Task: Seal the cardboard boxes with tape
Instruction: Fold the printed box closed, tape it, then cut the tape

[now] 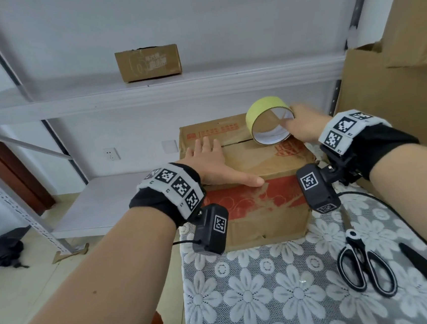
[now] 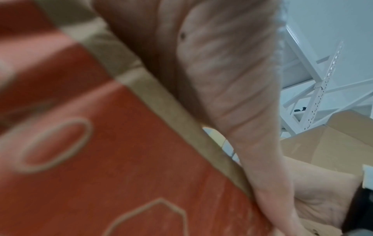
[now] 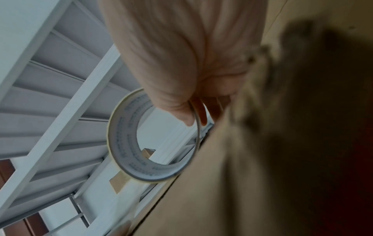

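A brown cardboard box (image 1: 256,163) with a red printed front stands on the table, its top flaps closed along a dark seam. My left hand (image 1: 213,161) lies flat on the box top with straight fingers, its thumb along the front edge; the left wrist view shows that thumb (image 2: 232,79) against the red box side (image 2: 101,143). My right hand (image 1: 303,123) pinches a yellow tape roll (image 1: 268,121) by its rim, thumb inside the core, and holds it on edge over the seam at the box's right. In the right wrist view the tape roll (image 3: 129,143) rests against the box (image 3: 242,175).
Black scissors (image 1: 363,265) lie on the lace tablecloth (image 1: 269,286) to the right, beside a black cable. A small box (image 1: 148,63) sits on the white shelf (image 1: 149,90) behind. Large cartons (image 1: 394,81) stand at the far right. Floor lies to the left.
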The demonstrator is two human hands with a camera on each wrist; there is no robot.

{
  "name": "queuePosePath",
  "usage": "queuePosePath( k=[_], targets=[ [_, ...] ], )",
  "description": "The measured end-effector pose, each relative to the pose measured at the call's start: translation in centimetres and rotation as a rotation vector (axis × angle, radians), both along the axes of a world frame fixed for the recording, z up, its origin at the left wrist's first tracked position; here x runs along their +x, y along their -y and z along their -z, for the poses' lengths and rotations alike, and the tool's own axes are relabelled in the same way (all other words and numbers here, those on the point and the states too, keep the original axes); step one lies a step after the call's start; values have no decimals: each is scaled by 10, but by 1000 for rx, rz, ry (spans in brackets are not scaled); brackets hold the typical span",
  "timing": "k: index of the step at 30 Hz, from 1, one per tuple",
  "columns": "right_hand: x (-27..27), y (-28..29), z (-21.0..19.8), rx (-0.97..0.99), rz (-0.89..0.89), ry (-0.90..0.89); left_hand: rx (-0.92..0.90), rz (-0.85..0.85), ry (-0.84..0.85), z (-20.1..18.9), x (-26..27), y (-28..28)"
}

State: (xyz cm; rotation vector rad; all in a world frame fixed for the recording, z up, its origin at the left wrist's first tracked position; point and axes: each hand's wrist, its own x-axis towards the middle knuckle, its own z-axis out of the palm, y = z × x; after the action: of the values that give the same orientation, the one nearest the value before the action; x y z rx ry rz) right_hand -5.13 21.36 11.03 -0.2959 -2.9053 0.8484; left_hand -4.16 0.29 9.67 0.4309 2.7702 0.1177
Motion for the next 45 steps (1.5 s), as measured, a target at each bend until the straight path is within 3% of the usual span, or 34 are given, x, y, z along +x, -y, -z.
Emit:
queuePosePath(
  k=[8, 19, 29, 40, 45],
  targets=[
    [-4, 3, -11, 148, 0, 3, -20, -4, 78, -7, -2, -13],
    [-6, 5, -14, 164, 1, 48, 57, 84, -25, 5, 2, -37],
    [-14, 0, -15, -82, -75, 201, 58, 79, -22, 8, 0, -37],
    [-16, -8, -25, 160, -178, 199, 94, 80, -18, 10, 2, -35],
    [-14, -18, -31, -106, -140, 186, 103, 69, -18, 10, 3, -34]
  ],
)
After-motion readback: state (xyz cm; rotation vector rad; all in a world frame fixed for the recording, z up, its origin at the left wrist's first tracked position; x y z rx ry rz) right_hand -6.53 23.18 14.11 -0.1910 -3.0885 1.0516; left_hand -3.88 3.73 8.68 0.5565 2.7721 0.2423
